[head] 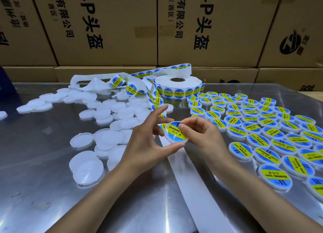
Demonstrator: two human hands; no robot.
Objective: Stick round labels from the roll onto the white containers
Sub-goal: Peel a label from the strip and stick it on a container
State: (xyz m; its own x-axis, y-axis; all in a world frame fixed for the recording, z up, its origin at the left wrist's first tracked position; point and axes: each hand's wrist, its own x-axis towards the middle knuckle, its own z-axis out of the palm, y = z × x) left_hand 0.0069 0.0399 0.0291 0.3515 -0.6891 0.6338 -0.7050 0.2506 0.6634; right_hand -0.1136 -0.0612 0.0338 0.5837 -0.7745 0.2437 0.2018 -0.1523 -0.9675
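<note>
Centrally both hands (176, 136) grasping a labelled container (174, 131), label roll (180, 86) behind, unlabelled containers (97, 121) left, labelled ones (262, 128) right

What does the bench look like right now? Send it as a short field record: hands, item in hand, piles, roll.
left hand: grips the white container from its left edge
right hand: thumb presses on the label
held container: label on top, tilted toward the camera
unlabelled containers: loose pile on the left of the table
labelled containers: rows on the right
label roll: lying flat at the back, strip trailing toward the hands
table: shiny metal
cardboard boxes: stacked behind
</note>
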